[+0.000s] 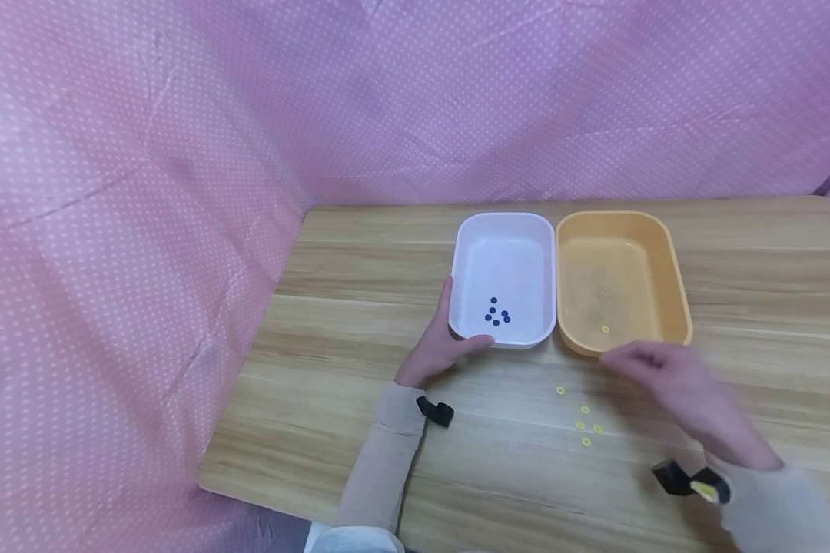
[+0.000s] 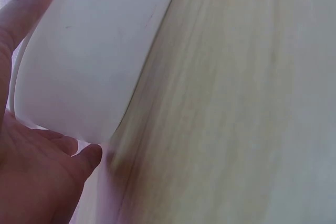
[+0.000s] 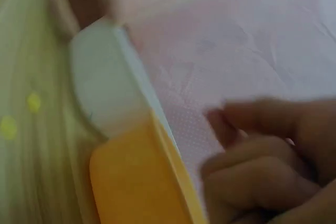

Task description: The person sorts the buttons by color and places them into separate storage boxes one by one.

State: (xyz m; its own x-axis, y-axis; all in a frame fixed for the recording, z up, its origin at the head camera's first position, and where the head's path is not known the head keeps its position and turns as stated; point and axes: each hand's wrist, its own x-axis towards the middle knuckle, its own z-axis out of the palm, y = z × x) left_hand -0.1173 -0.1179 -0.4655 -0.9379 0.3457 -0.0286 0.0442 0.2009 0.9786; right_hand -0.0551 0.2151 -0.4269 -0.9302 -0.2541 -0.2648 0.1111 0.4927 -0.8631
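Observation:
A white plastic tub [image 1: 503,230] holds several small dark blue discs [image 1: 496,322] near its front end. My left hand [image 1: 437,349] grips its front left corner, thumb at the front rim and fingers along the left side. In the left wrist view, fingers [image 2: 89,158] curve round the tub's end. Touching the white tub's right side is an orange-yellow tub [image 1: 674,269] with one small yellow ring [image 1: 605,329] inside. My right hand [image 1: 685,392], blurred, hovers at that tub's front rim. Its fingers are curled, thumb and forefinger tips together, with nothing visible between them.
Several more yellow rings [image 1: 585,425] lie loose on the wooden table [image 1: 346,322] in front of the tubs, between the two forearms. A pink dotted cloth [image 1: 415,100] hangs behind the table and along its left side.

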